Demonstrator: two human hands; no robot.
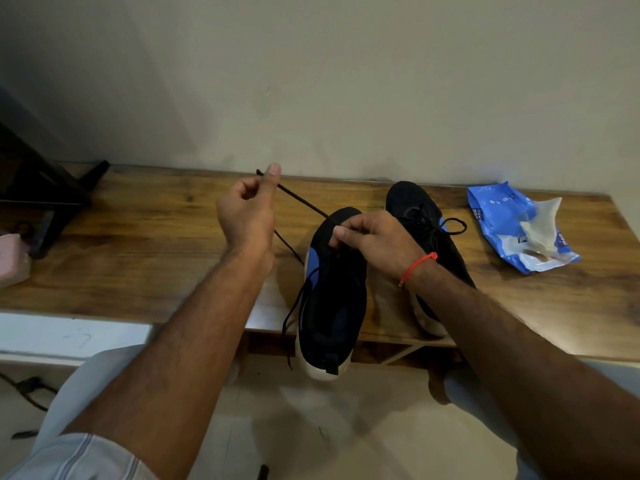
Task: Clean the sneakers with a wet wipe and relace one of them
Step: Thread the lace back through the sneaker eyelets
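A black and blue sneaker [332, 299] with a white sole lies lengthwise on the wooden bench [138, 244], its heel hanging over the front edge. My left hand [247, 209] is raised left of the toe and pinches one end of the black shoelace [301, 200], which runs taut to the sneaker's toe. My right hand [377, 240] rests on the front of this sneaker and pinches the lace at the eyelets. The lace's other end [289, 317] dangles down the sneaker's left side. A second black sneaker [426, 223], laced, lies to the right, partly hidden by my right forearm.
A blue and white wet wipe pack [519, 230] lies open on the bench at the right. A dark stand [41, 195] and a pink object [14, 261] sit at the bench's left end. The wall runs right behind the bench. My knees are below its front edge.
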